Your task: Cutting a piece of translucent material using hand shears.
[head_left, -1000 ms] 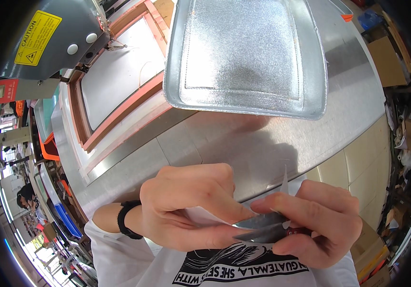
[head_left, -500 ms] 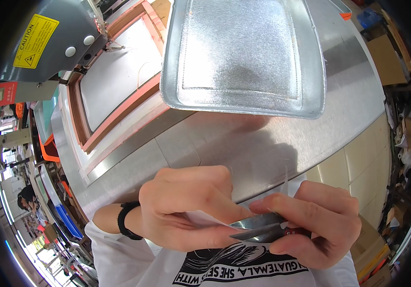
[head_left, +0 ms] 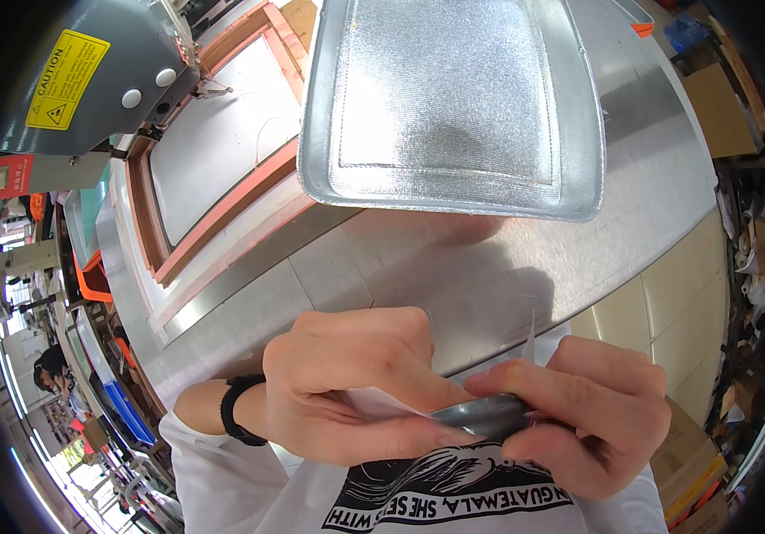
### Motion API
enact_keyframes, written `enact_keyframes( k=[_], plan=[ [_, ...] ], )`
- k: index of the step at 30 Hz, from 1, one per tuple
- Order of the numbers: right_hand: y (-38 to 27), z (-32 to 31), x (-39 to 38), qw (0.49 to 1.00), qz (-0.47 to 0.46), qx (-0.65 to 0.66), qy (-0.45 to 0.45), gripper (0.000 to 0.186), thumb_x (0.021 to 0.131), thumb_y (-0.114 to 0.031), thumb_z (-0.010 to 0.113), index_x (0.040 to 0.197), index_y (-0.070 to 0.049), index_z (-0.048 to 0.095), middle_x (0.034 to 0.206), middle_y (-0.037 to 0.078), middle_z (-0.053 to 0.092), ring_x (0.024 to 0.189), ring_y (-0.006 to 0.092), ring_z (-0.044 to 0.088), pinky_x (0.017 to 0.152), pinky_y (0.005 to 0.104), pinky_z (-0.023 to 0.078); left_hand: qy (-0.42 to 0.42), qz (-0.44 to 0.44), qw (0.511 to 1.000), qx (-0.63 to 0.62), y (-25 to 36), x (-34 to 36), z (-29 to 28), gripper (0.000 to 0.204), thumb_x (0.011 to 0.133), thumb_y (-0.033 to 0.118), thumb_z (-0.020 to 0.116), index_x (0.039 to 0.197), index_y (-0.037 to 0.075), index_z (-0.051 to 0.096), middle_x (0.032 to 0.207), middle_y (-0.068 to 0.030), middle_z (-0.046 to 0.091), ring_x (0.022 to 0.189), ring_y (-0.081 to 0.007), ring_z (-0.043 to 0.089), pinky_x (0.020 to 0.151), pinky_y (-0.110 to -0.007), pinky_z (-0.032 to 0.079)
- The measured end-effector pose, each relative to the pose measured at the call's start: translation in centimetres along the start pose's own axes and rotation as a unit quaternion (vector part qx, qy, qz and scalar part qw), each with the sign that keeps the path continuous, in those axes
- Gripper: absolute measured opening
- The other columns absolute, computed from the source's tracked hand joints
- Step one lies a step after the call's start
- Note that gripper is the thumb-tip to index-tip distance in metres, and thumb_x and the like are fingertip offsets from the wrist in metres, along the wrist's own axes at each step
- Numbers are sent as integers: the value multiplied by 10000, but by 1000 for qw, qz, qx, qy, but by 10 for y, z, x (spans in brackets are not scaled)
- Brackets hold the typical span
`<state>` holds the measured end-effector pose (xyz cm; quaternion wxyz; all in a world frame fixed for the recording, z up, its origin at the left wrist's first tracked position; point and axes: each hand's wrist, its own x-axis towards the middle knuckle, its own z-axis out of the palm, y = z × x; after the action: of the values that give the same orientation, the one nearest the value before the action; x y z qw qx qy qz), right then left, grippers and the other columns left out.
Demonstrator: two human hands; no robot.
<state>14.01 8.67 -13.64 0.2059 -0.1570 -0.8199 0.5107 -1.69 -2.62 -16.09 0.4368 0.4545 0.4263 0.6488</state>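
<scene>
Grey and shiny, a thin piece which looks like metal (head_left: pixel 489 412) sits between the two hands at the near side, in front of the white shirt (head_left: pixel 249 498). The left hand (head_left: pixel 356 383) is curled, with thumb and forefinger pressing toward each other; a white sheet (head_left: pixel 378 400) is held in this pinch, and the fingertips reach the left end of the grey piece. The right hand (head_left: pixel 591 409) is also curled, its thumb and forefinger gripping around the right end, which they mostly cover. Probably such a fingertip hold is used because the things are thin, and the hands are perhaps close to the body so that small details can be seen. A pale pointed strip (head_left: pixel 531 343) rises behind the right forefinger. Farther away, a silver padded board (head_left: pixel 453 107) reaches over the steel table (head_left: pixel 525 285); the shade below suggests that it is raised, maybe to leave space underneath. At the far left, a reddish frame (head_left: pixel 233 207) lies flat, beside a dark machine housing (head_left: pixel 133 53).
</scene>
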Motion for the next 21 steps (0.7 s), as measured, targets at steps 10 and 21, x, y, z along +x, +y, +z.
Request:
enact_keyframes(
  k=[10,21],
  plan=[
    [7,-1,-2,997,39,65,14,379,774,-343,568,795,27,650,437,21,407,350,76,360,342,218,226,14,1,999,32,0,-2,4,170,624,-26,694,777,-8,622,613,-54,536,455,-106,400,404,-234,273],
    [5,-7,-5,996,37,71,-24,547,757,-508,543,789,27,649,428,2,398,346,47,358,339,194,214,62,152,985,-62,-12,-4,17,181,672,126,652,648,20,508,706,-72,473,470,-82,360,407,-209,290]
  ],
)
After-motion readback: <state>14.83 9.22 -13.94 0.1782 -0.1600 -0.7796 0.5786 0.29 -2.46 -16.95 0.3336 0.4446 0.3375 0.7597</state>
